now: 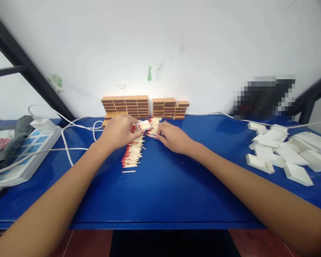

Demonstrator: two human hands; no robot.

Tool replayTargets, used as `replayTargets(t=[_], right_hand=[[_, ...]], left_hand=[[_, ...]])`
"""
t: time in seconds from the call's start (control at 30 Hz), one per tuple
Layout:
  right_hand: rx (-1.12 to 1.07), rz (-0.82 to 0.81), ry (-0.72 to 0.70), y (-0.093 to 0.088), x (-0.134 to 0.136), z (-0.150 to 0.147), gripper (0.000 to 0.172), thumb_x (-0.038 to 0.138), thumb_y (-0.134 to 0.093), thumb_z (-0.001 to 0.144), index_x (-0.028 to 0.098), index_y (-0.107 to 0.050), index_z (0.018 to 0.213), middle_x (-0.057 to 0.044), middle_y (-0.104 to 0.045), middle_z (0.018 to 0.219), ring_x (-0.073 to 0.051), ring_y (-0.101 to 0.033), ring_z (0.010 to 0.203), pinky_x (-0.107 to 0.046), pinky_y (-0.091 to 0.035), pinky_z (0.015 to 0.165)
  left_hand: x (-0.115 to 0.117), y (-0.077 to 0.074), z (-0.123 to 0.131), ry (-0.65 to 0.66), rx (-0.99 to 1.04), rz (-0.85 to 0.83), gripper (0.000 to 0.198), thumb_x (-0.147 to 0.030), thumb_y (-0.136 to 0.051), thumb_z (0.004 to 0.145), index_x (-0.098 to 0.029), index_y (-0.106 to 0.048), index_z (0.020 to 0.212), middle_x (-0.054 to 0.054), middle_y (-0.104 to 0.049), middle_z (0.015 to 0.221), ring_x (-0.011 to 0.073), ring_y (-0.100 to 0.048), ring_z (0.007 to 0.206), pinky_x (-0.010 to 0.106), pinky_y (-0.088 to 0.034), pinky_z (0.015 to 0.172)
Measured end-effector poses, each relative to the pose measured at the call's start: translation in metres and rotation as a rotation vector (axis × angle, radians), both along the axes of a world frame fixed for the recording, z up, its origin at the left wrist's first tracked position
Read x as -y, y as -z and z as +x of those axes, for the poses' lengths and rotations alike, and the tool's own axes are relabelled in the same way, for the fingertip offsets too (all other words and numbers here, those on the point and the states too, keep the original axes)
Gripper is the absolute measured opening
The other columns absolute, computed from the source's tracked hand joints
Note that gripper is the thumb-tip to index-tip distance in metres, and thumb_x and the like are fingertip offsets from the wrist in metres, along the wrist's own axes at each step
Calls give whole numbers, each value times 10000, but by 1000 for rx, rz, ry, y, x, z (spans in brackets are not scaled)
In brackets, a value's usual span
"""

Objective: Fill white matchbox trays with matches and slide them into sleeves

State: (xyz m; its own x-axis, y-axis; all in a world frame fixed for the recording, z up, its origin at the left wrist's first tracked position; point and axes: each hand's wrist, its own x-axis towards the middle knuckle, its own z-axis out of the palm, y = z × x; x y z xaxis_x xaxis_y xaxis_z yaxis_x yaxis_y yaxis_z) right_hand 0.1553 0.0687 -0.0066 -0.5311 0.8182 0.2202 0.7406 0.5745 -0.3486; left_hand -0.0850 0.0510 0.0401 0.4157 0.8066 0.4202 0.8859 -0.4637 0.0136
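My left hand (121, 131) holds a small white matchbox tray (144, 125) between thumb and fingers, with some matches lying in it. Under and around it spreads a long pile of red-tipped matches (133, 151) on the blue table. My right hand (173, 136) is at the pile's right side, thumb and fingers pinched together at the match ends; what they hold is too small to make out. One single match (128, 171) lies apart at the near end of the pile.
Stacked brown matchboxes (125, 106) and a smaller stack (164, 107) stand against the wall. White empty trays (278, 146) lie scattered at the right. A power strip (33, 150) with white cables (66, 148) is at the left.
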Motion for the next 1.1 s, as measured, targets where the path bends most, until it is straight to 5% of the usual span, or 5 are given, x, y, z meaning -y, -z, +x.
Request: replayTargets(t=[0.43, 0.83, 1.1], right_hand=[[-113, 69, -19, 12, 4, -18, 61, 230, -637, 1035, 197, -688, 1035, -75, -697, 1125, -196, -643, 903, -309, -417, 779], [28, 4, -1, -5, 3, 6, 92, 222, -610, 1061, 184, -673, 1006, -103, -683, 1087, -221, -634, 918, -319, -413, 790], [-131, 149, -58, -11, 7, 6, 66, 214, -594, 1058, 188, -652, 1037, -77, -652, 1076, -204, -595, 903, -308, -395, 790]], left_hand=[[0, -1, 1, 10, -11, 0, 340, -494, -688, 931, -176, -752, 826, 58, -701, 726, 213, -597, 648, 351, -328, 621], [1, 0, 4, -2, -18, -58, 381, -517, -679, 941, -192, -660, 743, 49, -655, 693, 200, -539, 617, 344, -270, 606], [7, 8, 15, 196, 10, -133, 308, -485, -719, 929, -181, -758, 895, 32, -668, 716, 192, -571, 659, 329, -353, 651]])
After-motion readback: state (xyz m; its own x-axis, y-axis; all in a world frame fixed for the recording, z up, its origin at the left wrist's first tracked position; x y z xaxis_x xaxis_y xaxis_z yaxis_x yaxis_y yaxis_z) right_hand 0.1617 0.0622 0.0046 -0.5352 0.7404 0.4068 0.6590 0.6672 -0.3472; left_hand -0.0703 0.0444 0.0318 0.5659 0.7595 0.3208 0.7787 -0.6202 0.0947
